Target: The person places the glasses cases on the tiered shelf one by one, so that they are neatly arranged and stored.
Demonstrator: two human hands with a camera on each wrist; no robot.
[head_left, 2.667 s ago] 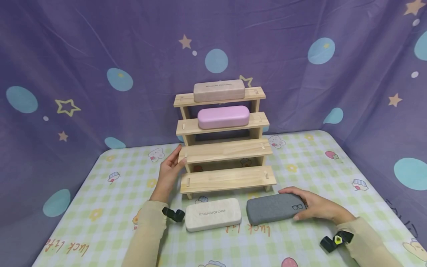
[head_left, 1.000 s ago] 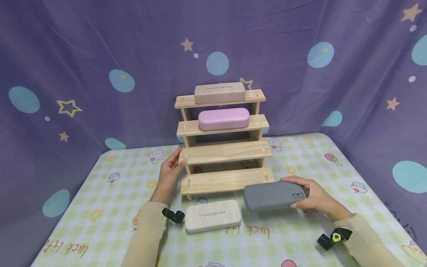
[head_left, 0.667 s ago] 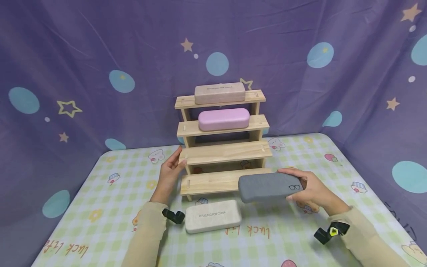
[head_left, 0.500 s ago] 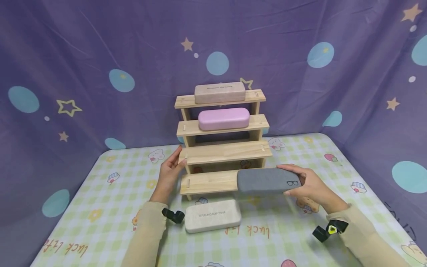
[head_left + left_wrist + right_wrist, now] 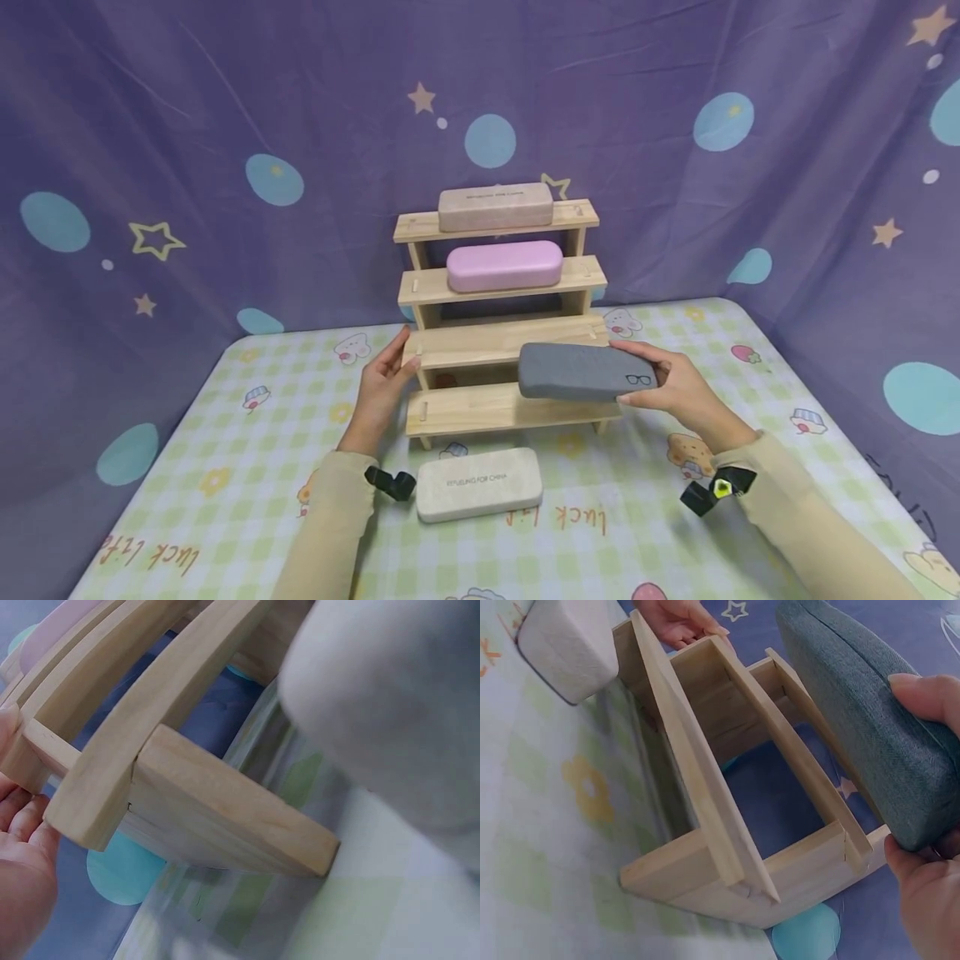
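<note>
My right hand (image 5: pixel 677 387) grips the right end of a grey glasses case (image 5: pixel 577 372) with a small glasses drawing on its lid. The case hangs in front of the two lower steps of a wooden tiered shelf (image 5: pixel 480 410), partly covering their right side. In the right wrist view, the thumb and fingers pinch the grey fabric case (image 5: pixel 877 712) across its end. My left hand (image 5: pixel 378 390) holds the left end of the second step from the bottom, thumb in front. A white glasses case (image 5: pixel 480 484) lies on the cloth before the shelf.
A beige glasses case (image 5: pixel 495 208) stands on the top step, and a pink glasses case (image 5: pixel 504 267) sits one step lower. A checked cloth (image 5: pixel 255 467) covers the table. Behind it hangs a purple curtain (image 5: pixel 337 100).
The right hand has lifted the grey glasses case off the cloth and carried it up and leftward to the shelf's lower steps. The left hand stays in place.
</note>
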